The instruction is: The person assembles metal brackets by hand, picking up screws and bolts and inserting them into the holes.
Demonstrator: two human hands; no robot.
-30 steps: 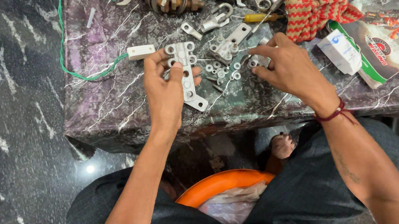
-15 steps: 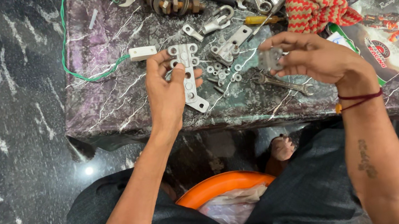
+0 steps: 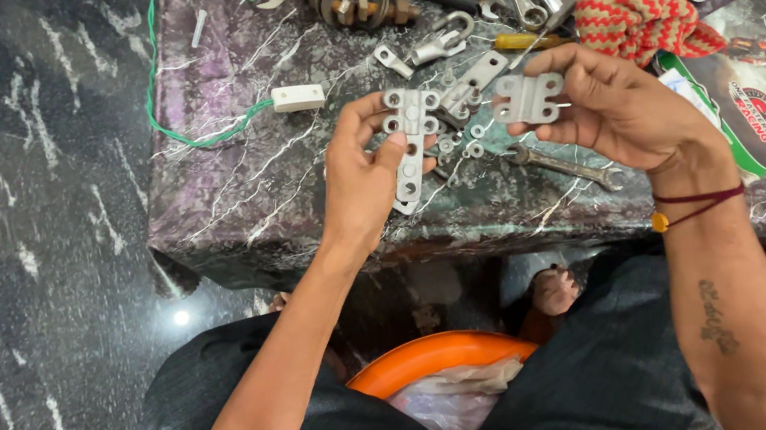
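Long grey metal hinge plate, pinched in left hand: flat, matte silver, wider at the top end with round screw holes along both edges, narrowing to a strap that slants down toward the near table edge; thumb across its middle, fingertips behind the upper end. Held just above the marble top, over small loose washers.

Short grey metal hinge leaf, gripped in right hand: roughly square, same silver finish, notched edges, several round holes, face turned up toward the camera, raised clear of the table. Level with the long plate's top end, close beside it, not touching.
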